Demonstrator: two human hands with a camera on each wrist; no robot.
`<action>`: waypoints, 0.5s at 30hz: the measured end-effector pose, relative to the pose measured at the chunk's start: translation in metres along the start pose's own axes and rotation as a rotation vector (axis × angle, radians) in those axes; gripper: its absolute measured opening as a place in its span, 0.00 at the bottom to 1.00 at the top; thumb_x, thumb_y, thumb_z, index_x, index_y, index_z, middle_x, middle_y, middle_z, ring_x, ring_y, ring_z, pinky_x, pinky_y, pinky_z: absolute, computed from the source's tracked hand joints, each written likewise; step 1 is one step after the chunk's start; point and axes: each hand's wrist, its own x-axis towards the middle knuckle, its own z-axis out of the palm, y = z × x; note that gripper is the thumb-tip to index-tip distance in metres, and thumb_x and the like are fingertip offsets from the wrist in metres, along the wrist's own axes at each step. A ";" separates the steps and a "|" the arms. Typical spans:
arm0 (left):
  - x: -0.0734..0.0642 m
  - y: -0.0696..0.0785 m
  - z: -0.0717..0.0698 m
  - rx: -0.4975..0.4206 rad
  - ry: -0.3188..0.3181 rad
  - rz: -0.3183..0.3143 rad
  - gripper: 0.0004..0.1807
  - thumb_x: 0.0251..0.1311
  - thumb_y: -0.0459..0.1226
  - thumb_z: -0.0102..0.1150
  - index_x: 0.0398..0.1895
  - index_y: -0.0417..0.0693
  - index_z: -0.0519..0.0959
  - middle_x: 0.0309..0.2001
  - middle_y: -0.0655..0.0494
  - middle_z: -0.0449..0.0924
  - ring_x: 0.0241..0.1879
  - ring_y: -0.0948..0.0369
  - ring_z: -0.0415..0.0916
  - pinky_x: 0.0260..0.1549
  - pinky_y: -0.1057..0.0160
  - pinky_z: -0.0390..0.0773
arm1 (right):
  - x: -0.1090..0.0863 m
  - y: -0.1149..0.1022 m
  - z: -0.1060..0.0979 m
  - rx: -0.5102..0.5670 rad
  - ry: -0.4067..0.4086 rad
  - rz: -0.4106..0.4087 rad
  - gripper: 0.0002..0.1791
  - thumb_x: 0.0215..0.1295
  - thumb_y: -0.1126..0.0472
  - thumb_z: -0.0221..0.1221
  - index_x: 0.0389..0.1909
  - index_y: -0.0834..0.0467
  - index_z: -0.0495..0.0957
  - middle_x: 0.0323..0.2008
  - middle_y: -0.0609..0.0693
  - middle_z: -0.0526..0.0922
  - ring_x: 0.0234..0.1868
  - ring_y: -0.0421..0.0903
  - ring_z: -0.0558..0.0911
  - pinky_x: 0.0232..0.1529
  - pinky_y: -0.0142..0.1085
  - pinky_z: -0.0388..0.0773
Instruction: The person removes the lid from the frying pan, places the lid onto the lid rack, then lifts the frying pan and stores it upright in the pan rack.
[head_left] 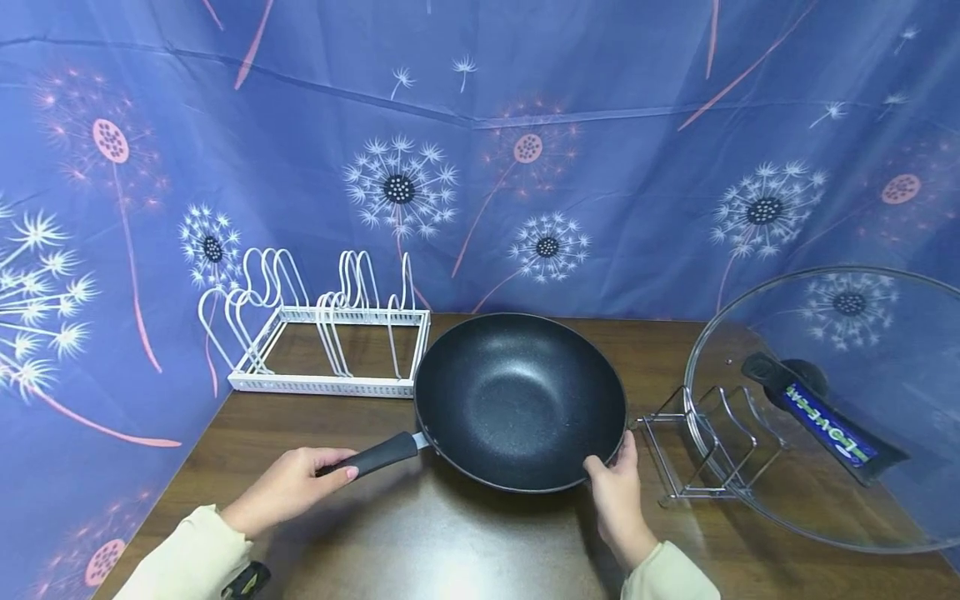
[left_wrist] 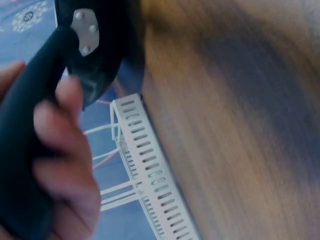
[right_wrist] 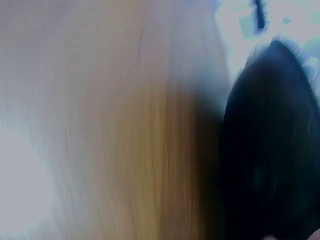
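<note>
Black, nonstick-looking and wide, the wok [head_left: 517,408] fills the middle of the head view, its hollow side tilted towards you above a brown wooden table [head_left: 337,533]. Your left hand [head_left: 292,483] grips its handle [head_left: 386,456], thumb along the top. Your right hand [head_left: 617,504] pinches the near right part of the rim, thumb on the inner side. Behind and to the left sits a white metal rack [head_left: 322,385] with looped dividers; the wok's edge overlaps its right end from where you look. To the right, a large glass lid [head_left: 757,517] stands tilted in a small wire rack [head_left: 678,492]. The lid's black handle carries a blue label [head_left: 828,425] with pale letters that seem to include "LOVE"; the rest cannot be read surely. Blue cloth [head_left: 622,50] printed with dandelions hangs behind

From your left wrist, your curled fingers hold the dark handle, joined to the wok by a metal bracket [left_wrist: 86,32] with three rivets. The white rack's slotted side shows beyond

From your right wrist, everything is blurred: the dark wok stands at the right over wood, and only slivers of fingers show at the bottom edge, so their hold cannot be told there
</note>
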 end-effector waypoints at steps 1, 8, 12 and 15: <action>0.000 -0.001 0.000 -0.014 -0.014 0.034 0.15 0.61 0.42 0.61 0.45 0.40 0.83 0.26 0.62 0.75 0.23 0.69 0.64 0.22 0.68 0.65 | -0.006 0.001 0.004 0.065 0.003 -0.009 0.46 0.55 0.79 0.41 0.72 0.66 0.27 0.71 0.71 0.41 0.69 0.65 0.53 0.62 0.53 0.60; -0.003 0.002 0.009 -0.092 0.023 0.059 0.14 0.59 0.39 0.63 0.42 0.37 0.84 0.30 0.59 0.82 0.25 0.70 0.66 0.22 0.69 0.67 | -0.020 0.000 0.014 0.164 0.016 -0.003 0.45 0.55 0.80 0.40 0.73 0.64 0.32 0.68 0.72 0.50 0.63 0.66 0.64 0.51 0.56 0.70; -0.001 0.010 0.017 -0.049 0.127 0.055 0.12 0.57 0.38 0.64 0.40 0.40 0.85 0.31 0.58 0.84 0.24 0.69 0.67 0.23 0.68 0.69 | -0.003 -0.003 0.008 0.105 0.037 0.005 0.43 0.55 0.79 0.41 0.73 0.69 0.34 0.67 0.73 0.54 0.58 0.64 0.70 0.46 0.49 0.76; 0.001 0.019 0.024 -0.005 0.201 0.029 0.11 0.55 0.38 0.66 0.39 0.42 0.85 0.30 0.59 0.83 0.24 0.69 0.68 0.25 0.67 0.72 | 0.016 -0.004 0.003 0.070 0.054 0.010 0.43 0.55 0.78 0.42 0.72 0.71 0.35 0.67 0.74 0.56 0.49 0.52 0.79 0.38 0.37 0.81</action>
